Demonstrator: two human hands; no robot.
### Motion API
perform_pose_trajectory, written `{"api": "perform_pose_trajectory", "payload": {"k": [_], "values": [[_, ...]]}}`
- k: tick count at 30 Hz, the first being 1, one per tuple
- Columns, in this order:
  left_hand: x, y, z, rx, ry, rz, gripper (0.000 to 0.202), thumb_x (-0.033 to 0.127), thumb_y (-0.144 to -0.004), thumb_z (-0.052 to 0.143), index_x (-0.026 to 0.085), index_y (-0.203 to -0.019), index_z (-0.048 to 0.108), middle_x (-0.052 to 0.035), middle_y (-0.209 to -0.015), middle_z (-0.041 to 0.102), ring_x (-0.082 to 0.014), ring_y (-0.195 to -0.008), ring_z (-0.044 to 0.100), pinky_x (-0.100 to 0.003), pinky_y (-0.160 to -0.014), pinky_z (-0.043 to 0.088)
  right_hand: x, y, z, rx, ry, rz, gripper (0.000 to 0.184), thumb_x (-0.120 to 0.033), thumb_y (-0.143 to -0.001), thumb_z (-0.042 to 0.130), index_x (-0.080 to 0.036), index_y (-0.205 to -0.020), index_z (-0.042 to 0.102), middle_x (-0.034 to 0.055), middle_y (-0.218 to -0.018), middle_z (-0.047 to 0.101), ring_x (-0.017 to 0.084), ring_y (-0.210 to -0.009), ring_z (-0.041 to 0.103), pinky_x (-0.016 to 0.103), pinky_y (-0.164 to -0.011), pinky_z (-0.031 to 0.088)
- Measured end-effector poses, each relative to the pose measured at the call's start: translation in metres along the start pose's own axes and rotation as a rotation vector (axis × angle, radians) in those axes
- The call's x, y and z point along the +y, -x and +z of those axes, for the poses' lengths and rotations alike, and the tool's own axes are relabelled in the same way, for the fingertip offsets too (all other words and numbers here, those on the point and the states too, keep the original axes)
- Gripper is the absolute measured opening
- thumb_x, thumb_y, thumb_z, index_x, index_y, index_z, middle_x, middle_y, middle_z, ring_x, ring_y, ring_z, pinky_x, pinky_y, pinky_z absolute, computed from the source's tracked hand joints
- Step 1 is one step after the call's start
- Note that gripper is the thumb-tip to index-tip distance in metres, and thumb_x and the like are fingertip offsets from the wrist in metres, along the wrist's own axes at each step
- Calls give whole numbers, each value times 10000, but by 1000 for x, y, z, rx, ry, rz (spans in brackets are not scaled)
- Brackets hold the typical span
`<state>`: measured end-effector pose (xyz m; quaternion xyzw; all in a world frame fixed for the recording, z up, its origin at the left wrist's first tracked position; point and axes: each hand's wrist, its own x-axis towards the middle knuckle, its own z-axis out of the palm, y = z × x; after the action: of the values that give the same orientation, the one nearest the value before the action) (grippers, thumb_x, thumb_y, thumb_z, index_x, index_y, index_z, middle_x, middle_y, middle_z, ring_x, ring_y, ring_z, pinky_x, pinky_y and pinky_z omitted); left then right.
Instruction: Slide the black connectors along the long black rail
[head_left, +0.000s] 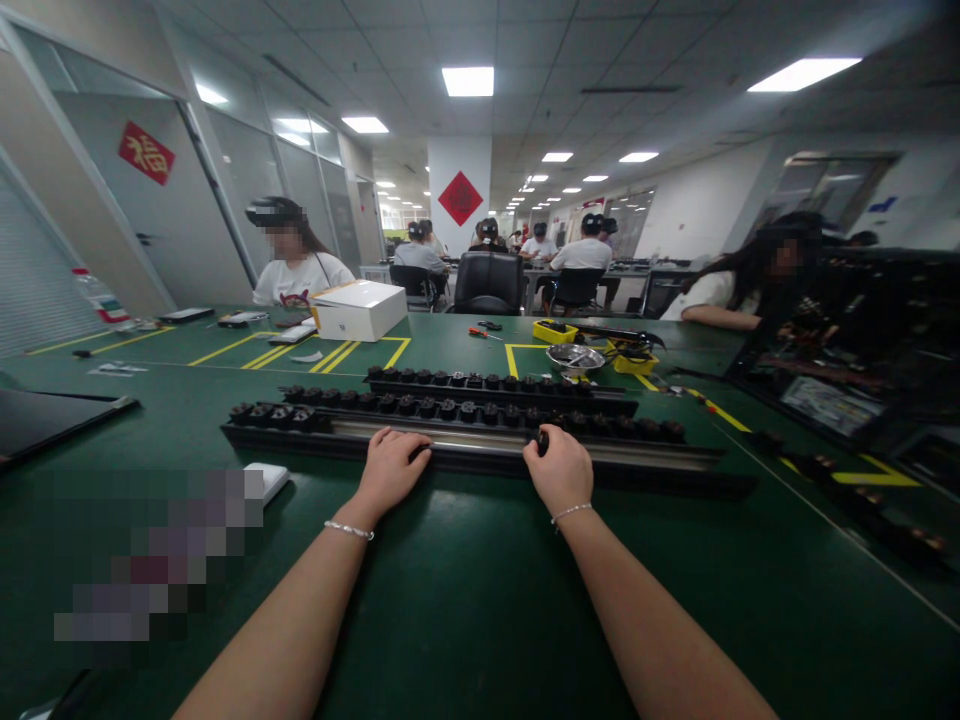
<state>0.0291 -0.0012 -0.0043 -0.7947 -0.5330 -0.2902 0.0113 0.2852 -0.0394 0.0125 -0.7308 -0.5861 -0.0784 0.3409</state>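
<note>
A long black rail (472, 462) with a silvery channel lies across the green table in front of me. Several small black round pieces (281, 416) sit in a row at its left end. My left hand (394, 470) is closed over the rail's near edge, left of its middle. My right hand (561, 468) pinches a small black piece (543, 440) at the channel, right of the middle. Its fingers hide part of that piece. Just behind stand two more rows of similar black pieces (448, 409) on dark rails.
A white box (360, 310) stands at the far left. Beyond the rails are a metal bowl (574, 358), a yellow tray (555, 331) and a screwdriver (484, 333). Dark equipment (847, 370) stands at right. Co-workers sit across the table.
</note>
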Motion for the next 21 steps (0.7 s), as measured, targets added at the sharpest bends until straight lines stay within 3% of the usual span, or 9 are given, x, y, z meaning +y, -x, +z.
{"api": "perform_pose_trajectory", "payload": {"k": [21], "values": [[-2,0,2,2,-2,7,192,348,-859,483,296,-944,648,28,-957,708,-181,-974,593,-433,-1047,251,6,-1,0,16,34,51,321,-259,-787,472,-136,-1044,619,106,-966,668,222,-940,578,333,-847,372]]}}
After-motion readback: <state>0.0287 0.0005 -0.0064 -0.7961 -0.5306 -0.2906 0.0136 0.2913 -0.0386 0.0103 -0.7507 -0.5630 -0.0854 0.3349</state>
